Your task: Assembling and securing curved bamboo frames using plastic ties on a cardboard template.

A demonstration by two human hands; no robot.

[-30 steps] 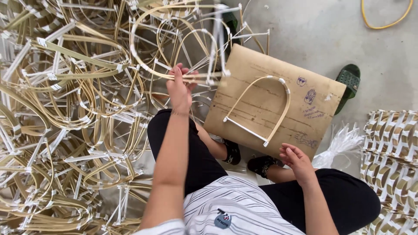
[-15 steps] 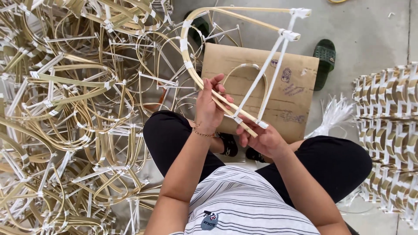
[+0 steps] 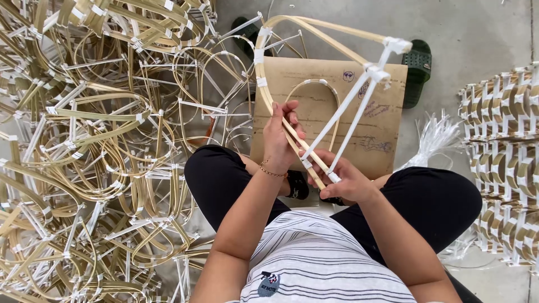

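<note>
Over the lap of a person seated on the concrete floor (image 3: 483,33), a bent bamboo frame (image 3: 314,25) is held up, tilted, its arch pointing away from the body. Left hand (image 3: 281,137) is closed round the frame's left strip low down, fingers curled over it, thumb behind. Right hand (image 3: 342,179) pinches the bottom corner, where the two white straps (image 3: 351,106) and the bamboo ends meet; fingers shut on that joint. The hands sit just beside each other, left slightly higher.

Under the frame lies a cardboard sheet (image 3: 387,140) on the floor, with a second, smaller arch (image 3: 320,84) flat on it. Green sandals (image 3: 418,70) show past the cardboard's far edge. A big heap of like frames (image 3: 101,146) fills the left side. Woven strip panels (image 3: 505,151) are stacked at the right, with a tuft of white strapping (image 3: 435,137) near them.

Against half a second ago: much the same grip, frame a little lower and nearer the body. Against a second ago: then the left hand was reaching into the heap and the right rested empty by the knee; the frame has since come out of the heap and into both hands.
</note>
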